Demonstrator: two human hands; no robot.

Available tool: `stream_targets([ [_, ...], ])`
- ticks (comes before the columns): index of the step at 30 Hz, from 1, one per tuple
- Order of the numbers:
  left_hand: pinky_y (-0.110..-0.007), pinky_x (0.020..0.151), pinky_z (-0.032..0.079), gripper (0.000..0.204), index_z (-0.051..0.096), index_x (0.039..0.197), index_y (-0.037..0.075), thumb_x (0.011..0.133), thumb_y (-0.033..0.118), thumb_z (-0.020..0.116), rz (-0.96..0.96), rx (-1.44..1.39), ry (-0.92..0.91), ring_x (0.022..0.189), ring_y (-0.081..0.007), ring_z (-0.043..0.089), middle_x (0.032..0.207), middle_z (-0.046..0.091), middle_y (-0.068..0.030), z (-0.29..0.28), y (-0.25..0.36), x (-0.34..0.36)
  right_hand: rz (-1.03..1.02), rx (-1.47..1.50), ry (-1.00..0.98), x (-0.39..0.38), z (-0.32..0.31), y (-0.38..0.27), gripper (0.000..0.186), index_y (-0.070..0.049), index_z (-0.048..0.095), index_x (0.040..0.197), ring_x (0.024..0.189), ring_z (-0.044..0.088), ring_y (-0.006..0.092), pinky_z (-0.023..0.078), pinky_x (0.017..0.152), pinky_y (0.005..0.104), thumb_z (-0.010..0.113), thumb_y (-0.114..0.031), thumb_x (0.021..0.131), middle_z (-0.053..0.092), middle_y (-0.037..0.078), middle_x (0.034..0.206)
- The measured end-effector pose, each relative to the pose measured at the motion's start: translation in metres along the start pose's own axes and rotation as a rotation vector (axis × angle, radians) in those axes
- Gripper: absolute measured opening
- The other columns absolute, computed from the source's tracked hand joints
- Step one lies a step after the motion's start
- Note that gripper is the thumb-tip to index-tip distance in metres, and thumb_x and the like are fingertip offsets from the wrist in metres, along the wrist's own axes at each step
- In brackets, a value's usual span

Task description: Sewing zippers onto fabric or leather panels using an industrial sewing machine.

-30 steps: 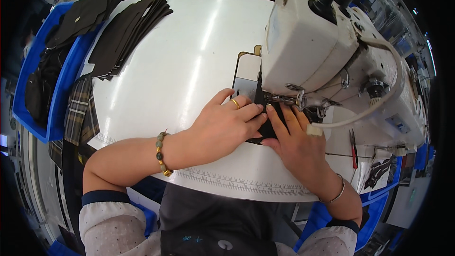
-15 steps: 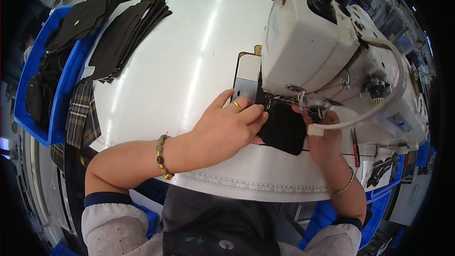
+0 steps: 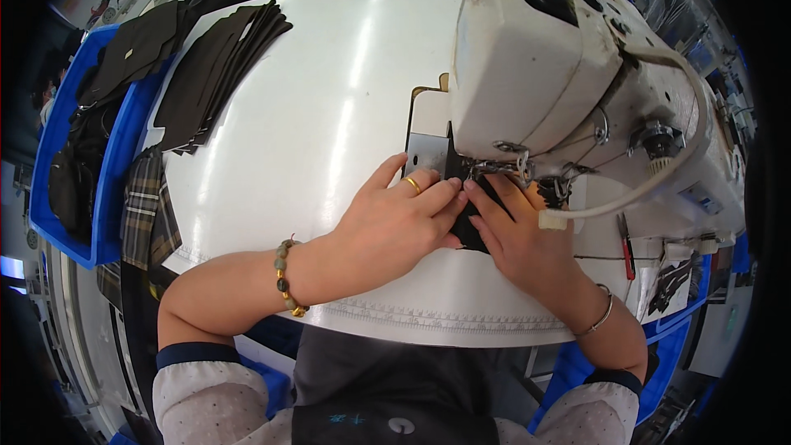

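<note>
A small black fabric piece (image 3: pixel 471 236) lies on the sewing machine's bed under the needle area, largely covered by my hands. My left hand (image 3: pixel 404 213) is at its left edge, fingers bent and pressed down on it, the thumb tucked close to the near side. From the right, my right hand (image 3: pixel 527 241) lies over the fabric with its fingers stretched out and apart. Its index fingertip almost meets the left fingertips just in front of the presser foot (image 3: pixel 471 171). The white sewing machine (image 3: pixel 527 66) stands over both hands and hides the fabric's far part.
Dark cut fabric pieces (image 3: pixel 218 74) lie fanned in a stack on the white table (image 3: pixel 329 66). At the left, a blue bin (image 3: pixel 107 222) holds black items, with plaid cloth (image 3: pixel 148 214) beside it. Red-handled snips (image 3: pixel 628 251) lie right of my right hand. A ruler strip (image 3: pixel 437 317) runs along the near edge.
My right hand has come out from behind the needle area, moving left onto the fabric with its fingers spread. More of the fabric is now covered. My left hand stays almost where it was.
</note>
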State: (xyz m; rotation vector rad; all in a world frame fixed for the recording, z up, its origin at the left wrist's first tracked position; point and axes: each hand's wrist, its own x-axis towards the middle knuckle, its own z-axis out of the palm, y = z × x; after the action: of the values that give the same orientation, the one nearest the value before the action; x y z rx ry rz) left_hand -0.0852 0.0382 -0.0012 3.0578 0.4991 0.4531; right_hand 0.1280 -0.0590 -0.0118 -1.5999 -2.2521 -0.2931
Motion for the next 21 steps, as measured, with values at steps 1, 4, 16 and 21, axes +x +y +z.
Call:
stream_targets([
  [1,-0.047,0.110,0.045,0.059,0.071,0.132,0.012,0.081,0.040,0.078,0.001,0.001,-0.004,0.118,-0.0173,0.058,0.127,0.061,0.0023,-0.001,0.000,0.000,0.006,0.005,0.030,0.002,0.000,-0.002,0.041,-0.010,0.072,0.126,0.102,0.068,0.0304,0.055,0.083,0.0435,0.078,-0.020,0.087,0.068,0.010,0.116],
  [4,-0.047,0.110,0.045,0.058,0.071,0.132,0.012,0.082,0.040,0.077,-0.008,0.000,-0.050,0.118,-0.0175,0.058,0.127,0.061,0.0028,-0.003,-0.001,0.001,0.005,0.009,0.065,0.004,0.000,-0.003,0.044,-0.005,0.073,0.123,0.097,0.067,0.0296,0.051,0.087,0.0450,0.081,-0.017,0.082,0.069,0.009,0.102],
  [16,-0.048,0.111,0.045,0.051,0.073,0.125,0.010,0.083,0.039,0.076,-0.010,-0.036,0.005,0.118,-0.0184,0.060,0.123,0.065,0.0011,-0.002,-0.002,0.001,0.050,-0.041,-0.068,-0.005,-0.005,-0.008,0.046,-0.010,0.070,0.130,0.123,0.064,0.0278,0.055,0.096,0.0404,0.079,-0.025,0.087,0.067,0.008,0.134],
  [21,-0.048,0.108,0.048,0.052,0.074,0.123,0.011,0.081,0.039,0.077,0.004,-0.028,0.002,0.116,-0.0179,0.061,0.120,0.066,0.0017,-0.001,-0.004,0.002,0.048,-0.033,-0.062,-0.005,-0.004,-0.008,0.046,-0.009,0.070,0.130,0.123,0.064,0.0294,0.055,0.097,0.0411,0.078,-0.024,0.087,0.067,0.009,0.134],
])
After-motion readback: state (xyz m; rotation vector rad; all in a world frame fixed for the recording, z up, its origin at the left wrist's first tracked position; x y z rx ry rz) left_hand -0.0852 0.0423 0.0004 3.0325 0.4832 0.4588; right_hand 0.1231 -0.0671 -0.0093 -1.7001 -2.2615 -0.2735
